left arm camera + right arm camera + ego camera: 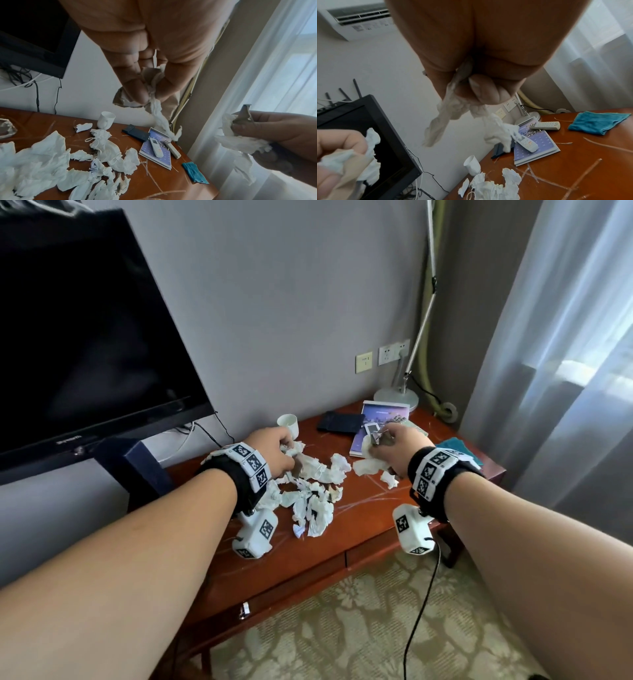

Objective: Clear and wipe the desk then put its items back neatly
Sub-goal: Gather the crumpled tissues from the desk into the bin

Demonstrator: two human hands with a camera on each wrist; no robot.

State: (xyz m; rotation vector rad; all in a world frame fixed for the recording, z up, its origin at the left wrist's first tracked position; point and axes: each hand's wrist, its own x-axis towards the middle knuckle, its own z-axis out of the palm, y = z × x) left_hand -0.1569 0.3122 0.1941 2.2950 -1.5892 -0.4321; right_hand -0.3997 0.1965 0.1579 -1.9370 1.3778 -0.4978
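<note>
— What is held in each grip?

— A wad of white tissue with a scrap of brown paper is pinched in the left hand [274, 451], fingers curled round it; a twisted tail of tissue hangs down from it. A similar wad is clenched in the right hand [399, 445], with brown paper sticking up out of it.

— And where is the rest of the litter found from there?

— The main heap of crumpled tissues [310, 496] is spread on the counter [373, 508] directly beneath and just in front of the left hand, running toward the near edge. A smaller clump [371, 467] lies under the right hand.

— Which hand is judged nearer to the heap?

— The left, by a clear margin; the right is better placed for the small clump.

— What is left beyond?

— A white cup [288, 423] behind the left hand, a dark wallet [339, 422], a booklet [157, 155] with two remotes [162, 148] on it, and a teal cloth [597, 122] at the right end. The cloth appears untouched, so wiping is judged not yet begun.
</note>
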